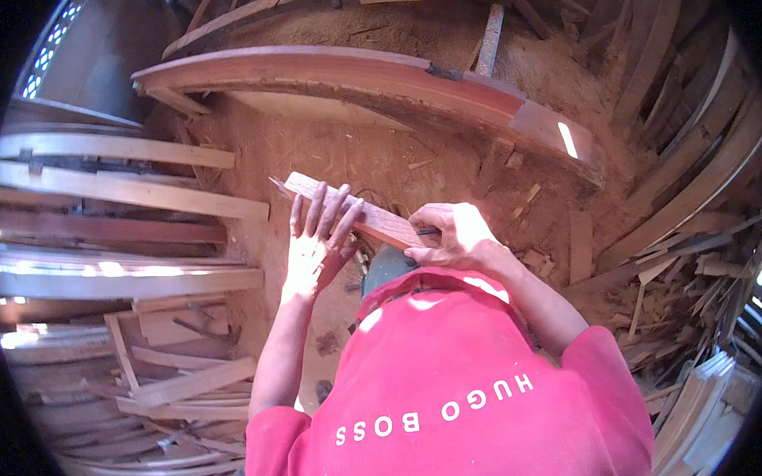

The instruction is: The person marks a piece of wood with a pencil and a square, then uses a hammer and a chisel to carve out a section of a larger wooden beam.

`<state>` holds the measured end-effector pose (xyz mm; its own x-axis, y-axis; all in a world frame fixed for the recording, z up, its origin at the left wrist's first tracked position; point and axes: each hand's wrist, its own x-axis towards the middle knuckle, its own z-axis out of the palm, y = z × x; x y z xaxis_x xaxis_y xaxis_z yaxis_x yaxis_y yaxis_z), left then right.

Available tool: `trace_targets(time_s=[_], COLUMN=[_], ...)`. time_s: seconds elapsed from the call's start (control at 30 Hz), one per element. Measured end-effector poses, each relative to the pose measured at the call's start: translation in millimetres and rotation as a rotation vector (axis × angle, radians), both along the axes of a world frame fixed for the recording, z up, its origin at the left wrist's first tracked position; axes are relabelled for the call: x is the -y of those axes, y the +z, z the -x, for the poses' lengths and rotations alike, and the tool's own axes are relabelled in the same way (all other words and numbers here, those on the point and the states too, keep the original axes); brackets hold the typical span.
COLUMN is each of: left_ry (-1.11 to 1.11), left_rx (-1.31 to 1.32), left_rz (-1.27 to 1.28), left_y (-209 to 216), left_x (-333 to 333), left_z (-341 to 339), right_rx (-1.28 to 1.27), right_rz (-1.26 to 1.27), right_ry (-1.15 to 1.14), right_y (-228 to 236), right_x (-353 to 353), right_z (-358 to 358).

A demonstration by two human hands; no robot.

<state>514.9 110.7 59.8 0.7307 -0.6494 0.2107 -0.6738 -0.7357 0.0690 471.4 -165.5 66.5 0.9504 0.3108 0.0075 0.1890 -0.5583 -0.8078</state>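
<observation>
A short, narrow wooden board [378, 218], reddish brown with a paler left end, is held slantwise in front of my body. My left hand [317, 232] grips it near the left end, fingers laid across its upper face; the thumb is mostly hidden. At the board's right end, my right hand [457, 233] has its fingers curled and pinched around a slim dark object [429, 231]. Only a bit of that object shows, too little to tell its kind. The thumb of this hand lies against the board's near edge.
Ahead stands a long workbench or beam [323, 70] of reddish wood. Planks [141, 185] are stacked on the left, with offcuts [184, 391] below them. Leaning boards [693, 190] and scrap wood [681, 293] crowd the right. Sawdust covers the floor [309, 147].
</observation>
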Motion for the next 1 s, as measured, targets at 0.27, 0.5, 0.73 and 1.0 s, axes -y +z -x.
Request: trace_targets(time_s=[0.27,0.5,0.73,1.0], left_ry=[-0.527,-0.608,-0.428,-0.566], left_rx=[0.153,-0.253,-0.488,-0.478], left_rz=[0.194,0.1,-0.008,0.059], left_y=[-24.3,-11.8,-31.7,-84.8], left_x=[-0.8,66.6,102.1,173.1], left_z=[-182.3,-291.2,-406.1,-471.5], right_rx=[-0.556,-0.617,-0.234,-0.034], right_rz=[-0.434,-0.762,-0.663,-0.064], right_ry=[-0.108,-0.651,-1.19,-1.084], right_y=[4.1,-56.0,-127.9,-130.3], right_x=[10.7,59.4,132.7,169.9], right_z=[-122.1,-176.1,-201.3,-238.1])
